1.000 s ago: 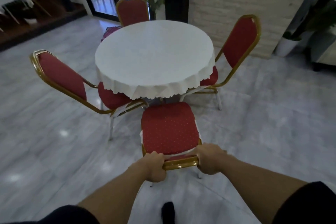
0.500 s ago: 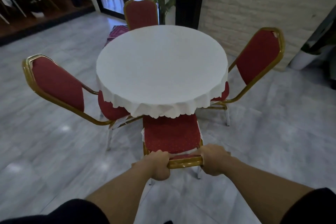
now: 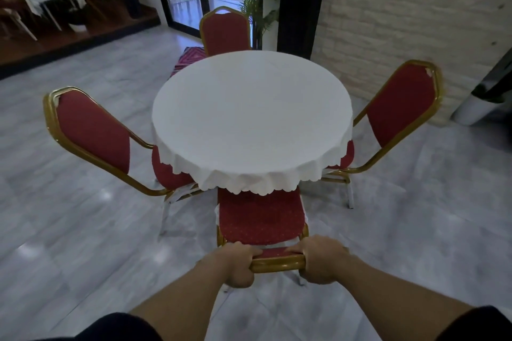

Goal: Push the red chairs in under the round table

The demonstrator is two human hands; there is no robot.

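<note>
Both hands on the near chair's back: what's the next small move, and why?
Probably push straight ahead. Both hands, left and right, grip the near chair by its top rail, and only the seat's front edge sits under the tablecloth.

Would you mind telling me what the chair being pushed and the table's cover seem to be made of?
Near chair: frame looks like gold-painted metal tubing, glossy with highlights; seat is red dotted fabric upholstery. Tablecloth: matte white, draping with a scalloped hem; fabric or thin plastic, hard to tell.

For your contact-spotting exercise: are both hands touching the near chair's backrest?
Touching. The head view shows left hand and right hand wrapped around the near chair's gold top rail.
</note>
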